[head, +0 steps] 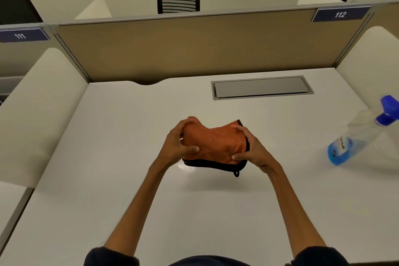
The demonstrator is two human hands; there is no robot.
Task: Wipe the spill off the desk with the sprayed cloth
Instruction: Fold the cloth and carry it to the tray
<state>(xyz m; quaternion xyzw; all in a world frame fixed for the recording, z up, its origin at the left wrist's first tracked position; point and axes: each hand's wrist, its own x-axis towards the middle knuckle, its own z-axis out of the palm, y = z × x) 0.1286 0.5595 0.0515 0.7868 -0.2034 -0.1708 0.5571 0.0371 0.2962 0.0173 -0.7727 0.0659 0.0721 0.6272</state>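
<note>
A folded orange cloth point(214, 143) with a black hem and a small hanging loop is held just above the middle of the white desk point(121, 136). My left hand point(178, 143) grips its left end and my right hand point(248, 151) grips its right end, thumbs on top. A small glossy wet patch point(183, 167) shows on the desk under the cloth's left edge; most of it is hidden by the cloth and my left wrist.
A clear spray bottle point(354, 138) with blue liquid and a blue trigger head stands at the desk's right side. A grey cable hatch point(261, 87) lies at the back right. A tan divider panel point(194, 47) and white side screens enclose the desk.
</note>
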